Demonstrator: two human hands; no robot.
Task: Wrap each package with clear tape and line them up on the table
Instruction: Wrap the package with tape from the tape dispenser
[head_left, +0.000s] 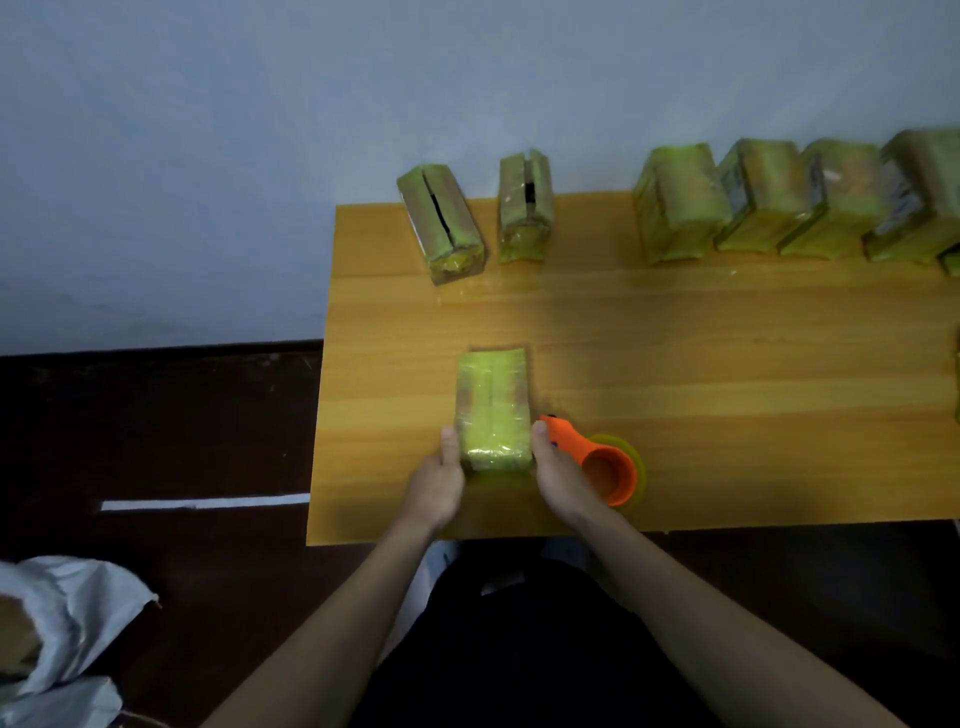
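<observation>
White sack (67, 618): we see it at the far left on the dark floor (156, 426), crumpled and open at the top, well apart from the desk.
White strip (205, 503): we see a pale line lying on the floor, just beside the desk's left edge.
Desk (701, 364): we look down on a yellow wooden top that stands against a pale wall (363, 78).
Left hand (439, 486): we see it pressed to the left side of the package near us, thumb up along the package's edge, fingers curled round its near end.
Held package (493, 410): we see the green package, shiny with clear tape, lying flat on the desk near its front edge, lengthwise away from us, between our two hands.
Right hand (558, 478): we see it against the package's right side, thumb laid on that edge, gripping it; the rest of the fingers are hidden from us.
Tape dispenser (597, 462): we see the orange holder with its roll of clear tape resting on the desk, just beside the right hand and touching the package's right side or nearly so; we cannot tell which.
Two split packages (441, 223): we see them standing apart at the back left of the desk, each with a dark slit down the top.
Back row (779, 202): we see four green packages side by side along the wall at the right, touching one another.
</observation>
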